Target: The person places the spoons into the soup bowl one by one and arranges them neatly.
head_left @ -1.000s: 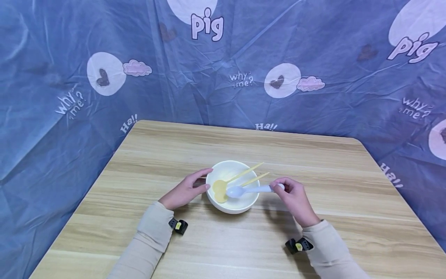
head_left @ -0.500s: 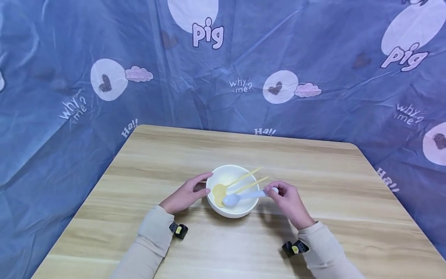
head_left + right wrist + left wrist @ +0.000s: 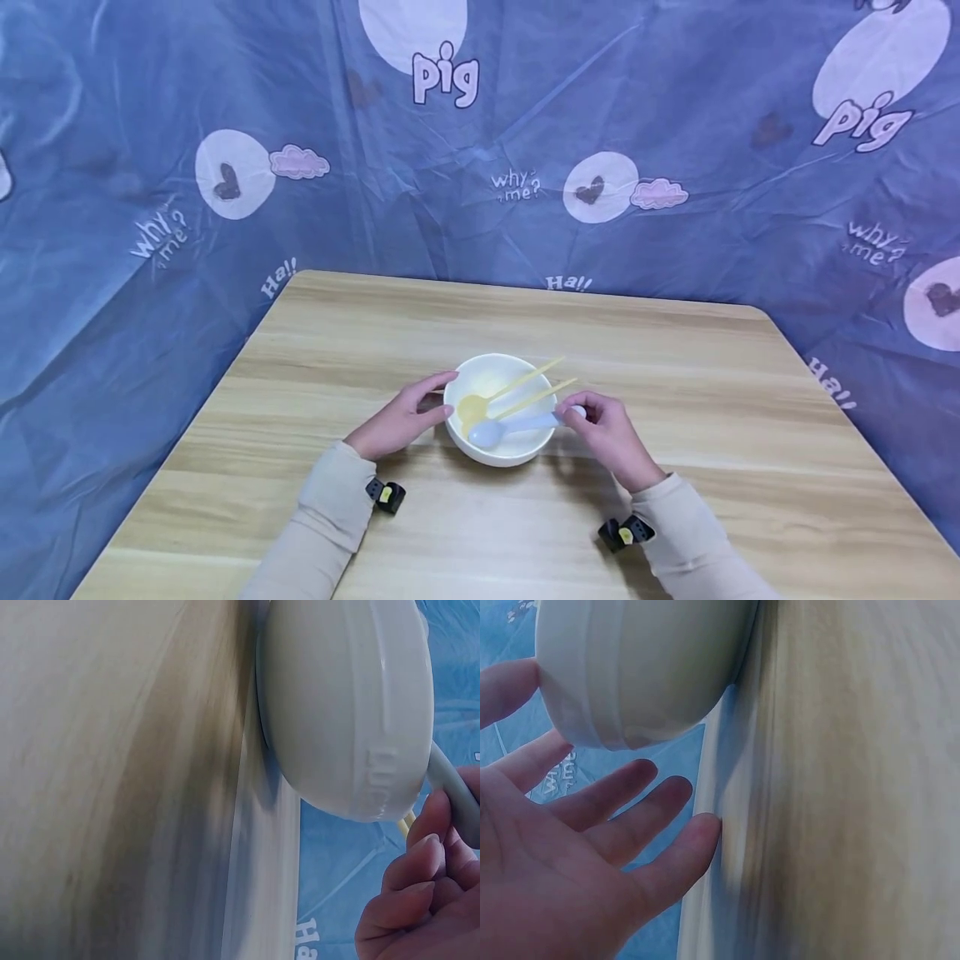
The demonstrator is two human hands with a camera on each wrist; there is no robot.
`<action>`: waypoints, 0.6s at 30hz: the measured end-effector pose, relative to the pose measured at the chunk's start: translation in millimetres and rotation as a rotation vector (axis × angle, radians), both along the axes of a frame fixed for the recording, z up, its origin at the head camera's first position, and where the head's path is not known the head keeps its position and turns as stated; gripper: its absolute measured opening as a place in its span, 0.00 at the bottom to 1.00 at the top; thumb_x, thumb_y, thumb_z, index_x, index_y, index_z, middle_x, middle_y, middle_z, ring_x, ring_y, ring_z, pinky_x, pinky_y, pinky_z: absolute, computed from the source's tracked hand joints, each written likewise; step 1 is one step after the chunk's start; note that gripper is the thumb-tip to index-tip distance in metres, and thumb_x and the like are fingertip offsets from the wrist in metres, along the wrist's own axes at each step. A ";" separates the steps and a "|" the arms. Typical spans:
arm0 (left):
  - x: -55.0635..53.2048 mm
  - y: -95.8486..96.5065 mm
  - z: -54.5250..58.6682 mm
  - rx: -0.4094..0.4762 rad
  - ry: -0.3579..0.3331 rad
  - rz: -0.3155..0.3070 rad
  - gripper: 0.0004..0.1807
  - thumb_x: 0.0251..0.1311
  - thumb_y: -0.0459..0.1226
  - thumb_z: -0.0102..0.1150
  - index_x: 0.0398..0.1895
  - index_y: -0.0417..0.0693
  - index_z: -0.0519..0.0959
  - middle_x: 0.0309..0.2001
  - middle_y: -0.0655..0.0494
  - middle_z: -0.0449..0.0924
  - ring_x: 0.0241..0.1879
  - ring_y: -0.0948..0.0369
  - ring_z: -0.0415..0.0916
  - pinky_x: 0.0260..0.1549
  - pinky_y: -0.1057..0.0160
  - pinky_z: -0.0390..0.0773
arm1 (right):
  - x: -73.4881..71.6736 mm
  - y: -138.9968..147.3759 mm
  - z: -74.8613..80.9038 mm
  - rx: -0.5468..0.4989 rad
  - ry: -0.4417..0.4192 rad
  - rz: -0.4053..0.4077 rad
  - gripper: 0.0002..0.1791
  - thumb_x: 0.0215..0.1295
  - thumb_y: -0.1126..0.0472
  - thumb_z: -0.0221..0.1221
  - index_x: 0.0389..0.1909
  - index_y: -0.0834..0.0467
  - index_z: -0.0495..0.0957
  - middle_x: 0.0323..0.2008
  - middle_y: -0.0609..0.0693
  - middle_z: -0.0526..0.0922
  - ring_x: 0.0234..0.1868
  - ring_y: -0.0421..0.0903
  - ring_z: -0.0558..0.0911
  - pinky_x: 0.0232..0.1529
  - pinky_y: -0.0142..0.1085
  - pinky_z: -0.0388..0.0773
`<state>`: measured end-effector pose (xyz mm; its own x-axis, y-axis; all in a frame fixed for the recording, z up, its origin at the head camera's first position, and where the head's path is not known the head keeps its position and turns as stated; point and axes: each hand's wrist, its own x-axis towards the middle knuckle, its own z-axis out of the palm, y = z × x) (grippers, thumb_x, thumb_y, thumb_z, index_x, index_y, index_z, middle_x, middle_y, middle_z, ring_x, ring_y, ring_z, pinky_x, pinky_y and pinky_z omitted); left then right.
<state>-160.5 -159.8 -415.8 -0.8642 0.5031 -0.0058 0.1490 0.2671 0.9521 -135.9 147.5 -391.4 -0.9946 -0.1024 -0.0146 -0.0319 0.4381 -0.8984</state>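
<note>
A white bowl (image 3: pixel 517 455) stands on the wooden table. Inside lie two pale yellow spoons (image 3: pixel 523 380), their thin handles leaning over the far right rim. My right hand (image 3: pixel 609 435) pinches the handle of a pale blue spoon (image 3: pixel 487 433) between thumb and fingers. The spoon's head is in the bowl over the yellow heads, partly covering them. At the bowl's left, my left hand (image 3: pixel 403 417) touches the rim with spread thumb and forefinger. In the left wrist view, its other fingers (image 3: pixel 671 859) stretch out below the bowl (image 3: pixel 641 671), apart from it.
The wooden tabletop (image 3: pixel 360 325) reaches around the bowl on every side. A blue printed cloth (image 3: pixel 465 225) hangs behind and at both sides of the table. Each wrist wears a small black camera (image 3: pixel 388 497) on a strap.
My right hand has moved left towards the bowl, and the pale blue spoon's head has shifted left and nearer to me inside it. The left hand stays at the rim.
</note>
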 end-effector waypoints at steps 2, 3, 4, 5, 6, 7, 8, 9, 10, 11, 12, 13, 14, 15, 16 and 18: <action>0.7 -1.0 -0.8 -0.002 -0.003 0.002 0.30 0.68 0.40 0.50 0.72 0.51 0.55 0.71 0.49 0.56 0.62 0.51 0.66 0.59 0.56 0.72 | -1.0 -1.3 -2.2 0.010 0.007 0.006 0.11 0.63 0.59 0.59 0.37 0.64 0.80 0.30 0.51 0.77 0.31 0.42 0.72 0.30 0.28 0.71; 1.1 -1.7 -0.9 -0.005 -0.005 0.006 0.30 0.68 0.40 0.50 0.72 0.51 0.55 0.71 0.50 0.56 0.62 0.51 0.67 0.59 0.57 0.72 | -1.7 -2.1 -3.1 0.011 0.008 0.009 0.10 0.63 0.59 0.59 0.37 0.63 0.80 0.30 0.51 0.77 0.30 0.42 0.72 0.30 0.28 0.71; 1.1 -1.6 -0.8 -0.005 -0.005 0.007 0.30 0.68 0.40 0.50 0.72 0.51 0.55 0.71 0.50 0.56 0.62 0.51 0.67 0.59 0.56 0.72 | -1.9 -2.1 -3.0 0.013 0.013 0.013 0.11 0.63 0.58 0.59 0.37 0.63 0.80 0.29 0.51 0.76 0.30 0.42 0.72 0.29 0.28 0.71; 0.9 -1.4 -0.8 -0.006 -0.005 0.010 0.30 0.68 0.40 0.50 0.72 0.52 0.56 0.70 0.51 0.56 0.62 0.52 0.67 0.58 0.57 0.72 | -2.3 -2.3 -2.8 0.013 0.017 0.015 0.10 0.63 0.58 0.59 0.36 0.63 0.80 0.29 0.51 0.76 0.30 0.42 0.72 0.29 0.28 0.71; 0.8 -1.4 -0.6 -0.007 0.000 0.013 0.30 0.69 0.40 0.50 0.72 0.51 0.55 0.70 0.50 0.56 0.62 0.51 0.67 0.58 0.56 0.72 | -2.6 -2.5 -2.4 0.012 0.022 0.022 0.11 0.63 0.58 0.59 0.36 0.63 0.80 0.29 0.50 0.76 0.29 0.42 0.71 0.28 0.28 0.70; 0.6 -1.5 -0.3 -0.009 0.000 0.017 0.30 0.68 0.40 0.50 0.72 0.51 0.56 0.70 0.51 0.57 0.62 0.52 0.67 0.58 0.57 0.72 | -2.9 -2.8 -2.1 0.011 0.025 0.026 0.11 0.63 0.58 0.59 0.36 0.63 0.80 0.28 0.50 0.75 0.29 0.42 0.71 0.28 0.28 0.70; 0.3 -1.6 0.0 -0.013 0.002 0.020 0.30 0.68 0.39 0.50 0.72 0.51 0.56 0.70 0.51 0.57 0.62 0.52 0.67 0.58 0.57 0.72 | -3.0 -3.1 -1.8 0.011 0.026 0.034 0.11 0.63 0.58 0.59 0.36 0.63 0.80 0.28 0.50 0.75 0.29 0.42 0.71 0.28 0.28 0.70; 0.1 -1.6 0.4 -0.013 0.004 0.020 0.30 0.69 0.39 0.50 0.72 0.51 0.56 0.70 0.51 0.57 0.62 0.52 0.67 0.58 0.57 0.72 | -3.0 -3.5 -1.7 0.010 0.027 0.038 0.10 0.63 0.58 0.59 0.36 0.63 0.80 0.28 0.50 0.76 0.29 0.42 0.71 0.28 0.28 0.70; -0.2 -1.6 0.5 -0.014 0.006 0.018 0.30 0.68 0.39 0.50 0.72 0.51 0.56 0.70 0.50 0.57 0.62 0.51 0.67 0.58 0.56 0.72 | -3.1 -3.8 -1.5 0.012 0.029 0.040 0.10 0.63 0.59 0.59 0.35 0.62 0.80 0.28 0.50 0.76 0.28 0.42 0.71 0.27 0.28 0.70; -0.3 -1.5 0.8 -0.017 0.006 0.018 0.30 0.68 0.40 0.50 0.72 0.51 0.56 0.70 0.51 0.57 0.62 0.52 0.67 0.58 0.57 0.72 | -3.1 -3.9 -1.4 0.013 0.032 0.040 0.09 0.63 0.59 0.59 0.35 0.62 0.80 0.28 0.50 0.76 0.28 0.42 0.71 0.27 0.28 0.70; -0.5 -1.4 1.0 -0.018 0.008 0.016 0.30 0.68 0.40 0.50 0.72 0.51 0.56 0.70 0.50 0.56 0.62 0.51 0.67 0.58 0.57 0.72 | -3.0 -4.0 -1.4 0.013 0.036 0.041 0.09 0.63 0.59 0.58 0.35 0.62 0.80 0.28 0.51 0.76 0.28 0.42 0.71 0.27 0.28 0.70; -0.4 -1.2 1.1 -0.019 0.005 0.016 0.30 0.68 0.40 0.50 0.72 0.52 0.56 0.70 0.51 0.56 0.62 0.51 0.67 0.58 0.57 0.72 | -2.8 -4.2 -1.5 0.012 0.036 0.037 0.08 0.63 0.60 0.58 0.34 0.62 0.80 0.28 0.51 0.76 0.28 0.42 0.71 0.26 0.28 0.70; -0.3 -1.1 1.1 -0.021 0.006 0.014 0.30 0.68 0.40 0.50 0.72 0.52 0.56 0.71 0.51 0.56 0.62 0.51 0.67 0.59 0.56 0.72 | -2.6 -4.2 -1.9 0.011 0.037 0.037 0.08 0.63 0.60 0.58 0.34 0.62 0.80 0.28 0.51 0.76 0.27 0.41 0.71 0.26 0.28 0.69; 0.0 -0.9 1.0 -0.024 0.005 0.014 0.30 0.68 0.41 0.50 0.72 0.52 0.56 0.71 0.51 0.56 0.62 0.51 0.66 0.59 0.56 0.72 | -2.4 -4.2 -2.4 0.008 0.037 0.038 0.08 0.63 0.60 0.59 0.34 0.62 0.80 0.28 0.51 0.76 0.27 0.41 0.71 0.25 0.28 0.69; 0.5 -0.9 0.8 -0.029 0.005 0.016 0.30 0.68 0.41 0.50 0.72 0.52 0.56 0.71 0.51 0.55 0.62 0.51 0.66 0.59 0.56 0.72 | -2.3 -4.3 -3.1 0.003 0.034 0.041 0.08 0.63 0.60 0.59 0.34 0.62 0.79 0.27 0.51 0.76 0.27 0.41 0.71 0.25 0.28 0.69; 1.5 -0.6 0.7 -0.038 0.006 0.020 0.30 0.68 0.41 0.51 0.72 0.53 0.56 0.71 0.51 0.56 0.62 0.51 0.66 0.59 0.56 0.72 | -1.7 -4.5 -4.3 -0.004 0.034 0.049 0.08 0.63 0.60 0.59 0.34 0.62 0.79 0.27 0.51 0.76 0.26 0.41 0.71 0.24 0.28 0.69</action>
